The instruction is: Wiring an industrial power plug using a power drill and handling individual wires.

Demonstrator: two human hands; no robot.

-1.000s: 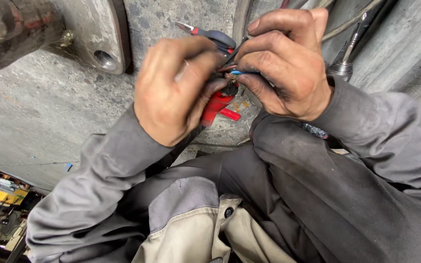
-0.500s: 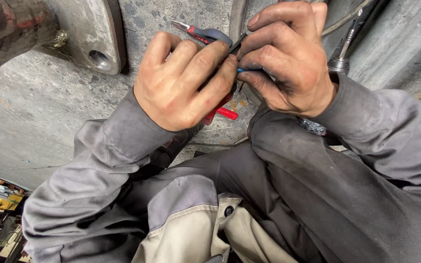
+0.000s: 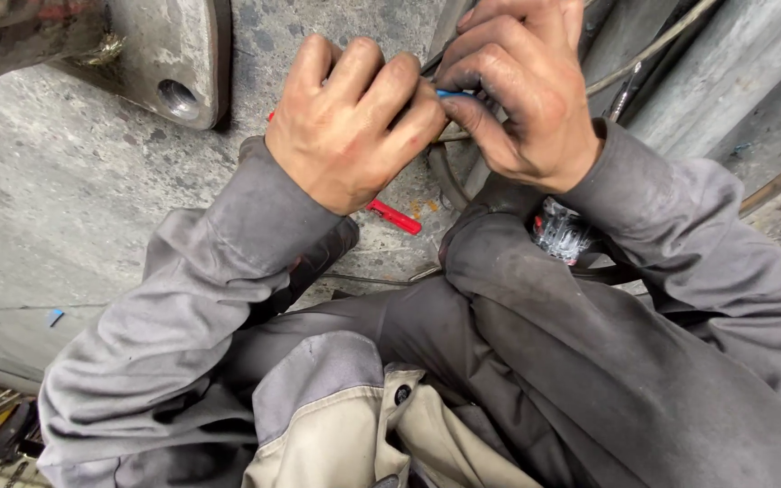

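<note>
You sat with your grey-trousered knees nearest the camera, both grey sleeves reaching away from you toward the concrete floor (image 3: pixel 74 208). Your left hand (image 3: pixel 350 126) was curled into a tight fist, knuckles up, wrapped around a red-handled tool (image 3: pixel 394 218) whose handle tip poked out below the palm. Just right of it, touching fingertip to fingertip, your right hand (image 3: pixel 526 99) bent at the wrist, thumb and fingers pinched on a thin blue wire (image 3: pixel 455 93) held between both hands. Farther left, a grey metal plate (image 3: pixel 169 54) with a round hole lay on the floor. Dark cables (image 3: pixel 644 63) ran behind your right hand.
</note>
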